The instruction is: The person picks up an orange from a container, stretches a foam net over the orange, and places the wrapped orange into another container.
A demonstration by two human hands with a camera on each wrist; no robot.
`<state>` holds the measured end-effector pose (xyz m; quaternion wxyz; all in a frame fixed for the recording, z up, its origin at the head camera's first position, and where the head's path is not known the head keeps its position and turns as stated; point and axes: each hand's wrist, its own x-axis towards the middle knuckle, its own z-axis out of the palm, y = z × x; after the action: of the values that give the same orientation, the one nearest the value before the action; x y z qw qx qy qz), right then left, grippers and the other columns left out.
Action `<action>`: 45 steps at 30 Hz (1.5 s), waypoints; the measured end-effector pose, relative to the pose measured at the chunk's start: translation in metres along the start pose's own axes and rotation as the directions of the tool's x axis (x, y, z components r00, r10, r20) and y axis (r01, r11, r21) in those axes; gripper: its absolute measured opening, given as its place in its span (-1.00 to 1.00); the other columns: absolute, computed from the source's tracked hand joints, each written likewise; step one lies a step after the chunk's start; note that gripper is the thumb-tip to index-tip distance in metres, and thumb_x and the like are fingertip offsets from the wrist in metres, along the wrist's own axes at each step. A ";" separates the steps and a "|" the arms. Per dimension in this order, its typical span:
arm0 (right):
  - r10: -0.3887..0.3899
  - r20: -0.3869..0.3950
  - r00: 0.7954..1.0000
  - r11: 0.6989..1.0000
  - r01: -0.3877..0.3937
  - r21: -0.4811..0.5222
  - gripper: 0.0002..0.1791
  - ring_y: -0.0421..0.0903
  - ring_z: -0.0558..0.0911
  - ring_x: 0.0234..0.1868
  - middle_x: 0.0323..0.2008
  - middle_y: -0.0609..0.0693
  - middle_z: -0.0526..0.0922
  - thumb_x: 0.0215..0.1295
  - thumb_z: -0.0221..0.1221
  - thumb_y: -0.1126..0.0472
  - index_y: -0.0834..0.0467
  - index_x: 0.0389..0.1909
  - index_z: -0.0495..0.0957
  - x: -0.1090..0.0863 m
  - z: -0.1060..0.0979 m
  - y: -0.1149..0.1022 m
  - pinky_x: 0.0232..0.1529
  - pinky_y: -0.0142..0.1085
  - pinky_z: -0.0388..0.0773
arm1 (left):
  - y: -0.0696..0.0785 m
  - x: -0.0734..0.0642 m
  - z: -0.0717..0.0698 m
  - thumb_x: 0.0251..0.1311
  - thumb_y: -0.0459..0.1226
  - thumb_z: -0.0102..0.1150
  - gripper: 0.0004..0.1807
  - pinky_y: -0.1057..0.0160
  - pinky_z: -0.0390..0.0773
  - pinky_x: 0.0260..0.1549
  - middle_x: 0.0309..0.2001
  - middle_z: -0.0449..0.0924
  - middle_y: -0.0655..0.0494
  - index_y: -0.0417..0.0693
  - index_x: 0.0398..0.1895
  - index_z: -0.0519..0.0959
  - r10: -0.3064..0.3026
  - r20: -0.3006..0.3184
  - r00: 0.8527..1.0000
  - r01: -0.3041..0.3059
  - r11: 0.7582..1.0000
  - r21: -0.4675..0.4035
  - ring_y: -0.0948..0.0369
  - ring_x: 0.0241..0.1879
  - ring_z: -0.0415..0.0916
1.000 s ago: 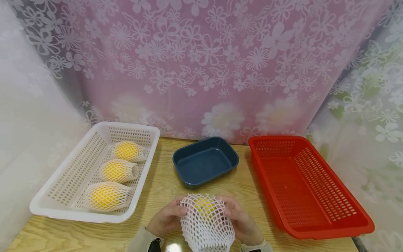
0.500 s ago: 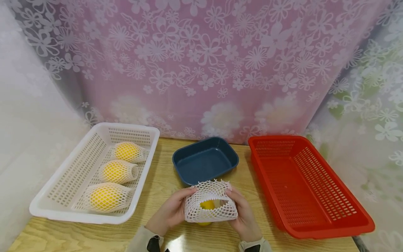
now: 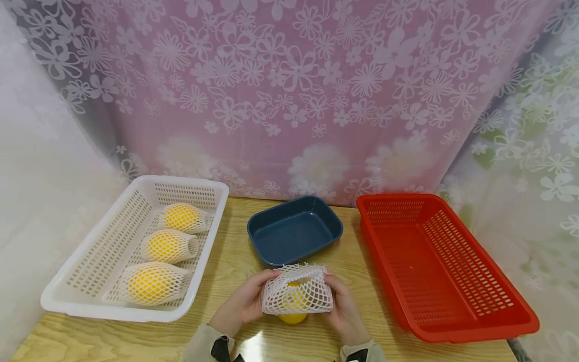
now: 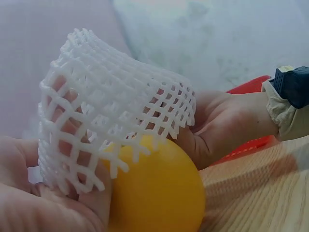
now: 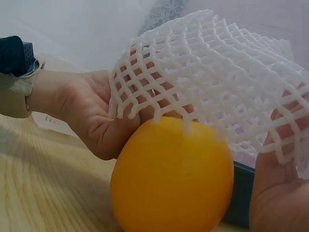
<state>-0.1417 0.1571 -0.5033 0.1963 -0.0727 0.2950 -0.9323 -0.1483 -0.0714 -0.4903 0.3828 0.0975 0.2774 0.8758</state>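
Note:
Between both hands a white foam fruit net (image 3: 298,294) is spread wide, its open mouth downward. My left hand (image 3: 246,304) grips one side of it and my right hand (image 3: 346,309) the other, with fingertips inside the mesh. Under the net stands a smooth yellow-orange fruit (image 3: 293,318), whose kind I cannot tell. In the left wrist view the net's lower fringe overlaps the top of the fruit (image 4: 157,188). From the right wrist, most of the fruit (image 5: 171,179) shows bare below the foam net (image 5: 207,72).
At the left, a white basket (image 3: 108,312) holds three yellow fruits (image 3: 165,246) in foam nets. A dark blue tray (image 3: 294,236) sits just beyond the hands. On the right stands a red basket (image 3: 420,281). A floral curtain (image 3: 289,100) closes off the back of the wooden table.
The net hung toward the person a second ago. Both hands have since raised and turned it away from the person, then lowered it slightly over the fruit's top.

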 end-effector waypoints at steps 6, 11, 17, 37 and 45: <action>0.020 -0.024 1.000 0.999 -0.019 0.034 -0.69 -0.19 0.58 -0.08 -0.12 -0.02 0.58 0.53 -0.25 0.38 0.18 -0.06 0.48 0.002 -0.003 0.005 0.00 -0.41 0.51 | -0.004 0.003 -0.007 0.56 -0.21 -0.42 -0.63 0.33 0.62 -0.21 -0.13 0.62 0.09 -0.17 0.06 0.44 0.007 -0.062 0.998 -0.005 1.000 0.021 0.26 -0.20 0.64; 0.033 -0.008 0.999 0.997 -0.032 0.066 -0.64 -0.19 0.58 -0.07 -0.11 -0.02 0.58 0.54 -0.32 0.39 0.19 -0.06 0.48 0.004 -0.006 0.012 0.01 -0.40 0.51 | -0.005 0.003 -0.013 0.55 -0.22 -0.41 -0.63 0.33 0.61 -0.20 -0.14 0.62 0.09 -0.17 0.03 0.45 0.012 -0.078 0.997 -0.011 1.000 0.019 0.27 -0.20 0.63; 0.043 -0.116 0.992 0.999 -0.046 -0.021 -0.72 -0.22 0.54 -0.07 -0.08 -0.05 0.53 0.54 -0.24 0.35 0.13 -0.03 0.45 0.006 -0.008 0.017 0.03 -0.41 0.48 | -0.006 0.002 -0.020 0.54 -0.24 -0.41 -0.61 0.35 0.61 -0.24 -0.22 0.65 0.13 -0.10 -0.08 0.52 0.024 -0.103 0.994 -0.021 0.999 0.025 0.29 -0.25 0.63; 0.056 0.094 0.994 0.997 -0.050 -0.063 -0.43 -0.26 0.56 -0.15 -0.18 -0.11 0.62 0.53 -0.50 0.39 0.10 -0.12 0.56 0.008 -0.026 0.020 -0.08 -0.44 0.49 | -0.010 0.001 -0.044 0.53 -0.24 -0.32 -0.64 0.28 0.65 -0.24 -0.23 0.69 0.10 -0.09 -0.11 0.57 0.024 -0.156 0.988 -0.007 0.994 0.108 0.24 -0.22 0.68; -0.088 -0.210 0.974 0.929 0.004 -0.369 -0.75 -0.26 0.56 -0.28 -0.28 -0.08 0.58 0.45 -0.09 0.40 0.09 -0.25 0.53 0.010 -0.024 0.029 -0.26 -0.44 0.53 | -0.013 0.002 -0.039 0.37 -0.28 -0.05 -0.81 0.27 0.65 -0.37 -0.34 0.65 0.08 -0.18 -0.19 0.55 0.099 -0.350 0.932 0.016 0.949 0.314 0.25 -0.35 0.66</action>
<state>-0.1470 0.1434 -0.5393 0.1229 -0.0099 0.4821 -0.8674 -0.1570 -0.0787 -0.5301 0.2863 -0.0001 0.4754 0.8319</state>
